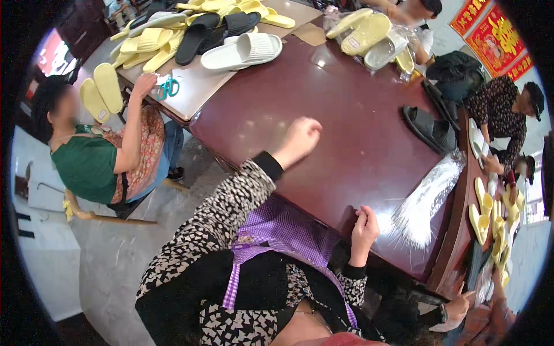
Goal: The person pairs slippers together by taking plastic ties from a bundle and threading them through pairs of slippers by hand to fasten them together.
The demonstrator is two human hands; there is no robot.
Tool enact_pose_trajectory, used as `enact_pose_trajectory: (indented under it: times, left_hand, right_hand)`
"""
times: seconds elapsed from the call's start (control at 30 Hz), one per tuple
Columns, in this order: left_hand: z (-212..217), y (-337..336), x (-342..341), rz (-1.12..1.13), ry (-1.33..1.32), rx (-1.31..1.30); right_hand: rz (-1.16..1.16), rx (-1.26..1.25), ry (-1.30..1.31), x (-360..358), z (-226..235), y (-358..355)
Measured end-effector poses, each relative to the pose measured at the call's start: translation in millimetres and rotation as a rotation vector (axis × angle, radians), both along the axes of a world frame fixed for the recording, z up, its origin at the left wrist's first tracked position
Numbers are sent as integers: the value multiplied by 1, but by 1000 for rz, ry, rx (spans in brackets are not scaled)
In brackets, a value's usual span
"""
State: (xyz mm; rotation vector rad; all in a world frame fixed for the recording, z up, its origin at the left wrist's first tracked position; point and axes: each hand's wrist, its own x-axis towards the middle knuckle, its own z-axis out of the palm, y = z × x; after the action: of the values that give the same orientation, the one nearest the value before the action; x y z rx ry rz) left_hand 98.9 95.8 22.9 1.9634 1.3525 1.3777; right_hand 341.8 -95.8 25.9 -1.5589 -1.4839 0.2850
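Observation:
My left hand (301,140) hangs over the middle of the dark red table (334,101), its fingers curled in and slightly blurred; nothing shows in it. Near the front edge is my right hand (365,228), with thumb and fingers drawn together. Whatever it may hold is hidden or too small to make out. Just right of it lies a fanned bundle of thin white strands (420,213), its far end wrapped in clear plastic. Farther off at the right sit black slippers (430,128).
Yellow, black and white slippers (245,51) are heaped at the far left, near teal-handled scissors (169,87). A seated person (95,155) is at the left. More slippers in clear plastic (369,37) lie at the back. People and yellow slippers (482,216) line the right side.

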Motion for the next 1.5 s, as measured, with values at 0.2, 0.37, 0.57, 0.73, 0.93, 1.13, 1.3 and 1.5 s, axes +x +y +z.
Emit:
enact_pose_trajectory:
  times: [0.2,0.37,0.57,0.73,0.93,1.13,1.3,1.5]
  left_hand:
    - [-6,-29,32,-317,212,127]
    - [-14,-23,32,-361,60,61]
    - [-9,-21,34,-387,63,53]
    - [-11,-19,31,-383,63,59]
    - [-14,-17,30,-378,75,95]
    - [-13,-22,30,-362,35,114]
    - [-9,-21,30,-407,70,61]
    - [-11,-17,29,-389,56,173]
  right_hand:
    - [17,2,18,-9,0,-6]
    - [8,25,-1,-2,-11,-10]
    - [5,26,-15,-3,-8,-7]
    - [-3,6,-21,-1,-11,-5]
    - [-14,0,-84,-1,-6,-2]
    - [-399,188,-532,18,43,-13]
    - [-516,-135,-603,60,26,-21]
    - [-549,-156,-472,75,6,-22]
